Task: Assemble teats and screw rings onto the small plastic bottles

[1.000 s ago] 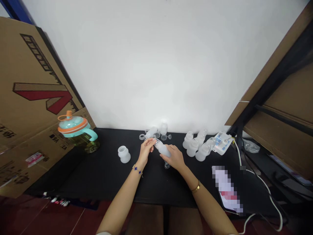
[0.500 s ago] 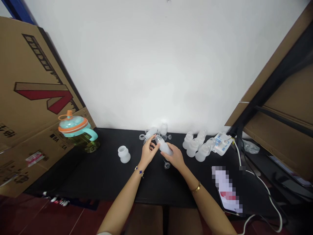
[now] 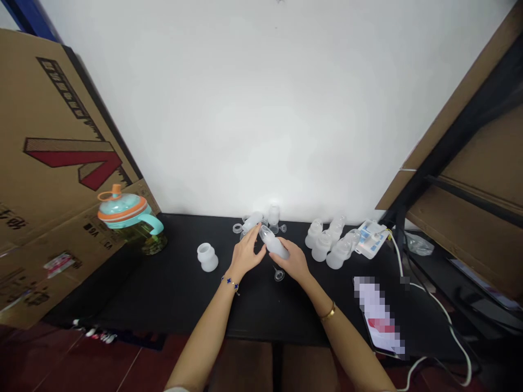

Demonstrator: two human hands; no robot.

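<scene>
The right hand (image 3: 293,262) wraps a frosted baby bottle (image 3: 276,247), held tilted over the counter (image 3: 163,294) near its far edge. The left hand (image 3: 246,257) stays open, its fingers (image 3: 256,235) just beside the bottle, near loose bottle parts (image 3: 255,222).

A black bench (image 3: 163,294) carries frosted baby bottles (image 3: 322,246) along its back edge, right of centre. A teal-lidded jug (image 3: 126,213) stands near the back left corner; a smartphone (image 3: 378,316) lies near the front right.
</scene>
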